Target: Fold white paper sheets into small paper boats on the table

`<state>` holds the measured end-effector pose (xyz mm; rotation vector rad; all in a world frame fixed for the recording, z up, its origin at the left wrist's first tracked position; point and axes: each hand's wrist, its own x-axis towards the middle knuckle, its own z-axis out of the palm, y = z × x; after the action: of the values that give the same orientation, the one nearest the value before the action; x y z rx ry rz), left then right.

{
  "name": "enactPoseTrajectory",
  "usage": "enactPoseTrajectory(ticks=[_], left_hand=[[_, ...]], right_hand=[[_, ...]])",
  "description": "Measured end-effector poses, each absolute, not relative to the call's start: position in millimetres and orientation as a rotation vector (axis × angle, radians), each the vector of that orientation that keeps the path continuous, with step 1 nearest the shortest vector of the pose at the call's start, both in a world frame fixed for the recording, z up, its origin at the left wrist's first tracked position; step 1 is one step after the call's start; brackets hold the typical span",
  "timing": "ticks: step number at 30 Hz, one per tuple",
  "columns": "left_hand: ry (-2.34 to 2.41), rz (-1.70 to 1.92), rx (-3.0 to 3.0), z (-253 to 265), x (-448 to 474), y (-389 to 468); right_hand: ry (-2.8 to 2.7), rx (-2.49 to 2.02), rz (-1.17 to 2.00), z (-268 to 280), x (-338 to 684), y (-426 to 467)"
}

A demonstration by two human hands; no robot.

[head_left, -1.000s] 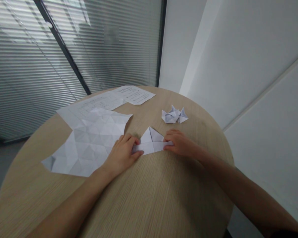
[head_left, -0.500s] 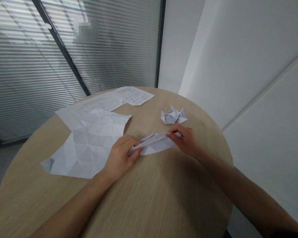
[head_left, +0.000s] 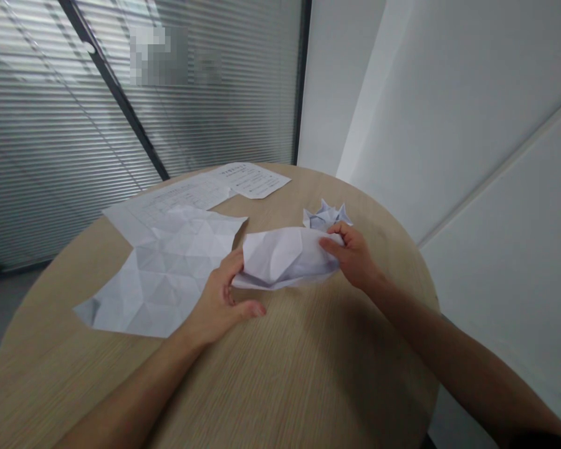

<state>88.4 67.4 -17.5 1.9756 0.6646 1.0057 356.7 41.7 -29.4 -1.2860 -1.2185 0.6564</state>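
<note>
A creased, partly folded white sheet of paper (head_left: 287,255) is between my hands above the table. My right hand (head_left: 353,254) pinches its right end, thumb on the near face and fingers behind. At the left end, my left hand (head_left: 222,299) is open, the thumb stretched away from the paper. Its fingers reach the sheet's left edge, their tips partly hidden behind it. Just beyond the held sheet lies a folded paper shape with pointed tips (head_left: 325,215), its lower part covered. A large sheet with many triangular creases (head_left: 163,280) lies flat left of my left hand.
Printed pages (head_left: 257,179) lie along the far side of the round wooden table (head_left: 280,380). Behind the table stands a window with blinds (head_left: 234,93), and a white wall (head_left: 472,125) rises on the right.
The folded sheet has been raised and tilted, so a broad face shows where a narrow folded edge was. My left thumb has come off it; my right hand keeps its pinch.
</note>
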Motion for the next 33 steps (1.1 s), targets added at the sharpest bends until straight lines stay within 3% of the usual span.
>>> enactPoseTrajectory(ticks=[4,11,13,19,22,27,33], left_hand=[[0.857,1.126,1.946,-17.7,90.2,68.7],[1.172,1.251,1.521,-9.6,101.3,63.4],[1.152,1.277,1.416,-10.9,102.2,65.1],[1.273,1.188,1.446,-27.3,94.8,78.9],[1.216,1.189,1.353,-28.6,94.6,81.7],[1.079,1.219,1.132,-19.3,98.9,77.1],[1.109,1.315,1.024,-14.4,98.7,77.0]], right_hand=[[-1.044,-1.188,0.961,-33.7,354.2,44.1],[-0.969,-1.294,1.025,-36.2,357.7,46.3],[-1.063,-1.373,0.934,-37.2,361.2,47.5],[-1.565,-1.389,0.242,-37.0,368.7,44.9],[-1.915,-1.292,0.115,-36.8,370.0,40.9],[-2.2,-1.247,0.231,-39.5,368.7,39.0],[-2.055,-1.238,0.54,-34.7,366.3,38.1]])
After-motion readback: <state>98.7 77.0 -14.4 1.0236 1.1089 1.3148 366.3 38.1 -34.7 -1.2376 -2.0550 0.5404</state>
